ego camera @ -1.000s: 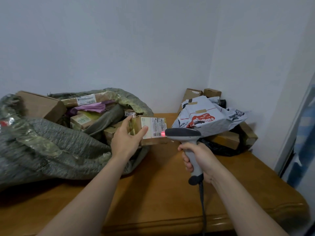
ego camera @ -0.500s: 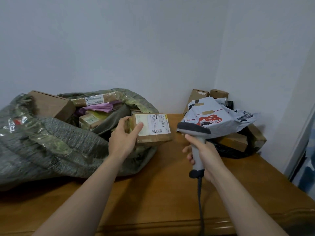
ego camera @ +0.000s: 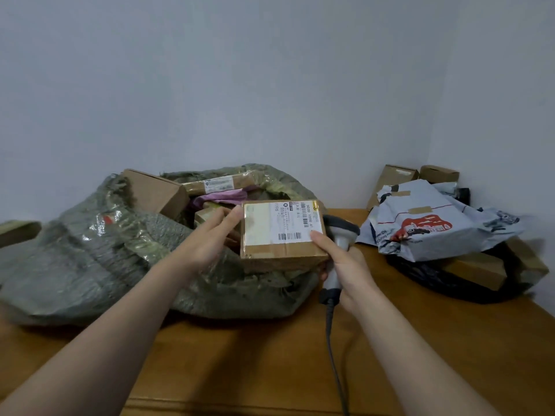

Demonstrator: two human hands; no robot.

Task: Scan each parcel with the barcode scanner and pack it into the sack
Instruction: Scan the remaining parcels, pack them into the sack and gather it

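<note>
Tabletop point(ego camera: 270, 355): left hand point(ego camera: 207, 238), right hand point(ego camera: 345, 265) (with scanner point(ego camera: 342, 232)) hold parcel point(ego camera: 282, 235) at sack point(ego camera: 90, 250) rim.

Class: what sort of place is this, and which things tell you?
Probably a parcel-sorting corner: a sack stuffed with boxes, a barcode scanner, a labelled parcel in the left hand.

On the white shipping label point(ego camera: 279, 222) of the cardboard box point(ego camera: 282, 256), "502D 1098 41" and "1198" can be read beside barcodes, while only "On" is made out on the grey poly mailer point(ego camera: 435, 226).
</note>
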